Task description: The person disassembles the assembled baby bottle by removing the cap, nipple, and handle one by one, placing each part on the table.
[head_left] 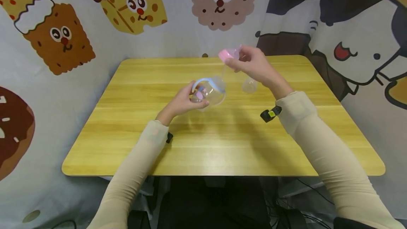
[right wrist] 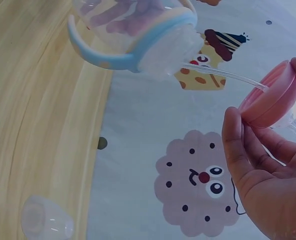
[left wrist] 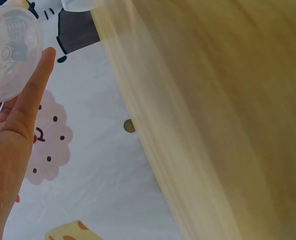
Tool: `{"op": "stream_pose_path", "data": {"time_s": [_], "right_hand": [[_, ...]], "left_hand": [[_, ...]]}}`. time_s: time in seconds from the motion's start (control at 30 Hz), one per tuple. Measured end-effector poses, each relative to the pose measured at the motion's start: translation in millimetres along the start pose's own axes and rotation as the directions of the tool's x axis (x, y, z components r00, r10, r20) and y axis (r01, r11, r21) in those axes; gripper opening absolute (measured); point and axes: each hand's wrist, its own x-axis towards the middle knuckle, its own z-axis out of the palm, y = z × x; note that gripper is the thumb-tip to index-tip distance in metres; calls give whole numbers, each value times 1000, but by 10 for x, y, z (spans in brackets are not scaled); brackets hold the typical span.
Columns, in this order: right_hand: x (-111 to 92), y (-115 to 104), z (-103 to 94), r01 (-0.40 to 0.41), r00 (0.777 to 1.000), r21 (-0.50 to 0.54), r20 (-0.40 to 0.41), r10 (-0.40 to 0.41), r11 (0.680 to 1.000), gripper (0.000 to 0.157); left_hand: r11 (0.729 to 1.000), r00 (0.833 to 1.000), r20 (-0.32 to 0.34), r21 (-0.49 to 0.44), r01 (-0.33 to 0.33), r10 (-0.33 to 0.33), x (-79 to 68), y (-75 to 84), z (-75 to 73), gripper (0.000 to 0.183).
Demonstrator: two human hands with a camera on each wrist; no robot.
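Observation:
A clear baby bottle (head_left: 217,96) with pale blue handles (right wrist: 100,57) is tilted above the table, its neck toward the right hand. The left hand (head_left: 184,100) grips its body; in the left wrist view the round base of the bottle (left wrist: 10,55) hides some fingers. Up and to the right, the right hand (head_left: 254,65) pinches a pink collar (right wrist: 270,100) with a clear teat (right wrist: 294,126). From the collar a thin clear straw (right wrist: 225,75) runs to the bottle's open neck; whether its end is inside I cannot tell. Collar and bottle are apart.
A clear dome-shaped cap (head_left: 249,85) stands on the yellow wooden table (head_left: 133,144), below the right hand. Behind the table hangs a cloth (head_left: 178,41) printed with cartoon biscuits. Dark wrist devices (head_left: 270,114) sit at the cuffs.

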Motion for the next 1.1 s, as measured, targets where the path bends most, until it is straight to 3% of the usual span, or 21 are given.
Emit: {"op": "stream_pose_path", "data": {"time_s": [0.4, 0.77, 0.87, 1.1], "right_hand": [[12, 27, -41, 32, 999, 56, -29, -30, 998, 36], [-4, 170, -149, 75, 987, 81, -148, -63, 994, 32], [-25, 206, -189, 66, 988, 86, -148, -52, 994, 33], [-55, 302, -221, 29, 991, 87, -134, -18, 996, 36]], "left_hand": [[999, 999, -29, 36, -16, 17, -44, -130, 46, 56], [997, 1000, -18, 77, -4, 6, -18, -141, 43, 60], [997, 1000, -22, 80, 15, -13, -31, -100, 28, 58], [997, 1000, -2, 73, 20, -20, -131, 214, -29, 52]]}}
